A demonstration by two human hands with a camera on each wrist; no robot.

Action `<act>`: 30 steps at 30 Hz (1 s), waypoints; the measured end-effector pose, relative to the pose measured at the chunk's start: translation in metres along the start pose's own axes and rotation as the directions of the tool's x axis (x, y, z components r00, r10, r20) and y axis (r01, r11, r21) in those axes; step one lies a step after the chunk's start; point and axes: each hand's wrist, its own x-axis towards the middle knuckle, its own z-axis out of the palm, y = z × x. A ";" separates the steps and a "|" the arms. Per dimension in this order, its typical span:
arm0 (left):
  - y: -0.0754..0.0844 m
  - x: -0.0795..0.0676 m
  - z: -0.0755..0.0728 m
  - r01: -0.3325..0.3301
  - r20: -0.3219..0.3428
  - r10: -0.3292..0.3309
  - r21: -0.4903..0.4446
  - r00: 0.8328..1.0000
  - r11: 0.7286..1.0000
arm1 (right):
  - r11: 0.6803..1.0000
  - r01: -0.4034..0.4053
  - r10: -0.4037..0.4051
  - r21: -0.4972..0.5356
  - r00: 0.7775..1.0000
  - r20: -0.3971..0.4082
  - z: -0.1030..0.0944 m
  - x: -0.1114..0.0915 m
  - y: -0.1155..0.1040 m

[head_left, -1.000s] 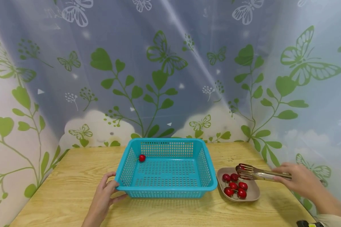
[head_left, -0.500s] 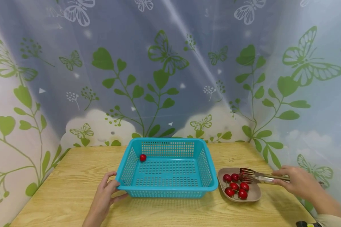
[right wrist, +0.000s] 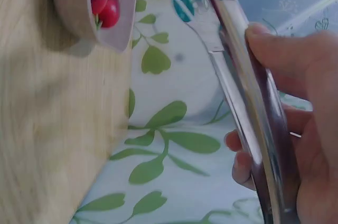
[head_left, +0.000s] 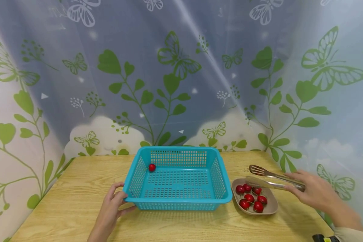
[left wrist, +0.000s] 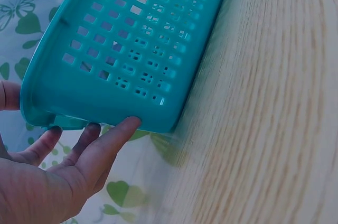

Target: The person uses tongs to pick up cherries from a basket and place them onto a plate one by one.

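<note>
My left hand (head_left: 110,205) holds the near left corner of a blue plastic basket (head_left: 178,201), thumb at the rim and fingers against the outer wall. One red cherry (head_left: 152,167) lies in the basket near its left wall. On the right my right hand (head_left: 316,193) grips metal serving tongs (head_left: 279,178) with slotted ends. The tongs' arms stand apart over the back of a beige dish (head_left: 272,205), nothing between their tips. Several red cherries (head_left: 249,198) with stems lie in that dish. In the right wrist view, fingers and thumb wrap the tongs (right wrist: 248,92).
Basket and dish stand close together on a wood-grain table (head_left: 84,191). A curtain (head_left: 175,84) printed with leaves and butterflies hangs behind the table and along both sides.
The tongs have lifted from among the cherries to above the back of the dish, with their arms spread apart. A few cherries in the dish have shifted. My left hand stays at the basket corner.
</note>
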 end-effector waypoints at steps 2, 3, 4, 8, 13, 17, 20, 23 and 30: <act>0.000 -0.001 0.000 -0.001 -0.003 0.001 -0.004 1.000 1.000 | 0.999 0.044 -0.044 -0.005 0.998 -0.040 0.001 0.006 -0.005; 0.001 -0.001 0.000 -0.001 -0.005 0.001 -0.007 1.000 1.000 | 0.998 0.063 -0.063 -0.007 0.997 -0.053 0.000 0.009 -0.008; 0.001 -0.001 0.000 -0.001 -0.006 0.001 -0.010 1.000 1.000 | 0.996 0.091 -0.091 -0.011 0.994 -0.063 0.000 0.012 -0.010; 0.002 -0.001 0.001 0.003 -0.011 -0.003 -0.018 1.000 1.000 | 0.981 0.190 -0.192 -0.025 0.978 -0.078 -0.001 0.024 -0.022; 0.001 -0.001 0.000 -0.007 -0.006 0.007 -0.015 1.000 1.000 | 0.979 0.200 -0.201 -0.021 0.979 -0.031 -0.008 0.039 -0.040; 0.001 -0.001 -0.001 -0.001 -0.007 0.000 -0.016 1.000 1.000 | 0.980 0.199 -0.199 -0.012 0.980 -0.031 -0.015 0.054 -0.057; 0.001 0.000 -0.001 0.007 -0.012 -0.007 -0.013 1.000 1.000 | 0.977 0.211 -0.211 -0.025 0.976 -0.045 -0.017 0.067 -0.071; 0.001 0.000 -0.001 0.007 -0.014 -0.007 -0.005 1.000 1.000 | 0.969 0.242 -0.246 -0.052 0.966 -0.082 -0.014 0.082 -0.085; 0.001 -0.001 0.000 -0.001 -0.010 0.001 0.002 1.000 1.000 | 0.927 0.373 -0.375 -0.039 0.919 -0.125 0.000 0.116 -0.114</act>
